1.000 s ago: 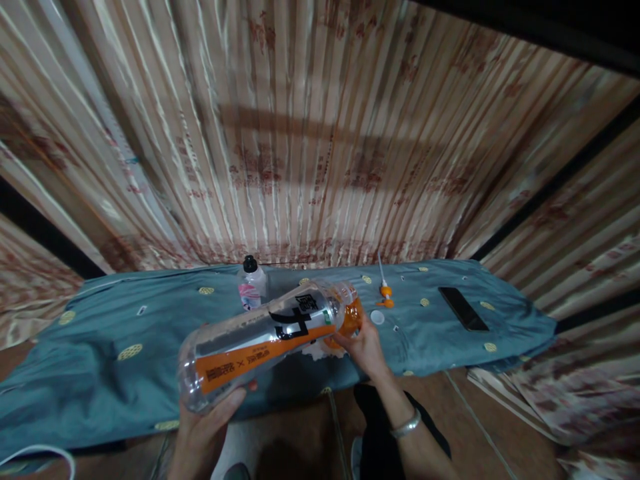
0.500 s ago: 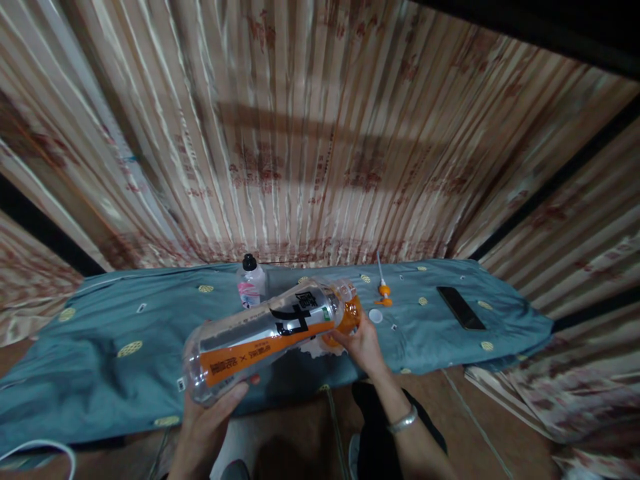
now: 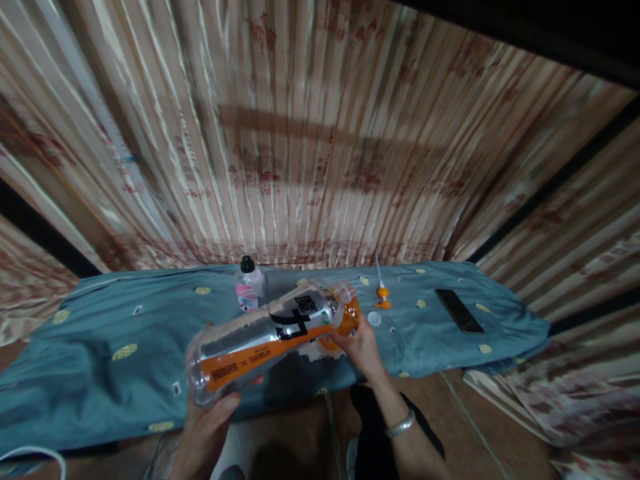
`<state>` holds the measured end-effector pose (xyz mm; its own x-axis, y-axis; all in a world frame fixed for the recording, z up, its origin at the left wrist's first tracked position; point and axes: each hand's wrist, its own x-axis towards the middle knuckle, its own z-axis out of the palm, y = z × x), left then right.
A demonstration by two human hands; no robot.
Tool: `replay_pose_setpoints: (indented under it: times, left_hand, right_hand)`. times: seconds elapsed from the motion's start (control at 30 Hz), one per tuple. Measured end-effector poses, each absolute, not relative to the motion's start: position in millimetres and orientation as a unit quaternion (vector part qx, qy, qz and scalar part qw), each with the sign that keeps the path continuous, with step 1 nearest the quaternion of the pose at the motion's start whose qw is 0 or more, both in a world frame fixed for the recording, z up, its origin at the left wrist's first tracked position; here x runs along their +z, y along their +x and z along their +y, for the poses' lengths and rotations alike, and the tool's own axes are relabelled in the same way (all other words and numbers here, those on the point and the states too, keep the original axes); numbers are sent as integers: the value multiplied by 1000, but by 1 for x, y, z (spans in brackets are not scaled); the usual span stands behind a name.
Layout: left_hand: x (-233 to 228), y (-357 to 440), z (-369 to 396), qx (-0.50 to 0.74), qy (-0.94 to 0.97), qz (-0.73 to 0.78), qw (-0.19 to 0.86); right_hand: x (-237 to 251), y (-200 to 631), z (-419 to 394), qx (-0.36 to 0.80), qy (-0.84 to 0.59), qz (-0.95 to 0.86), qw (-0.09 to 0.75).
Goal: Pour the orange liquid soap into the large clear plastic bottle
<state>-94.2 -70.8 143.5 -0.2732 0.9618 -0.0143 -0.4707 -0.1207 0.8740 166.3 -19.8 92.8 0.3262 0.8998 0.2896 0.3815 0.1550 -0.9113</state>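
Observation:
A large clear plastic bottle point(image 3: 260, 333) with a silver and orange label and black lettering lies tilted across my view, its base lower left. My left hand point(image 3: 210, 413) cups that base from below, the thumb along its near side. At the other end my right hand point(image 3: 360, 347) is closed around an orange translucent part point(image 3: 349, 317) against the bottle's clear end; whether it is a separate container I cannot tell. Beneath lies a white, ragged-edged patch with orange on it point(image 3: 320, 350), partly hidden. An orange pump head point(image 3: 383, 297) with its tube and a white round disc point(image 3: 373, 319) lie to the right.
The blue-green cloth point(image 3: 165, 333) with yellow patterns covers a long surface. A small bottle with a black cap point(image 3: 249, 283) stands behind the large one. A black phone point(image 3: 459, 310) lies right. Patterned curtains point(image 3: 300, 133) hang behind; a white cable point(image 3: 37, 453) is lower left.
The large bottle's base has shifted very slightly to the right, and my left thumb sits a little lower and left. My right hand keeps its grip. The view has moved slightly.

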Motion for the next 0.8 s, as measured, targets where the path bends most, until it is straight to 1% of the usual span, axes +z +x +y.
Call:
replay_pose_setpoints:
  times: [0.37, 0.8]
  left_hand:
    - [165, -87, -73, 671, 267, 415, 554]
    - [161, -92, -68, 660, 257, 417, 569]
  right_hand:
    - [92, 165, -18, 230, -592, -531, 560]
    - [97, 162, -18, 231, -605, -528, 549]
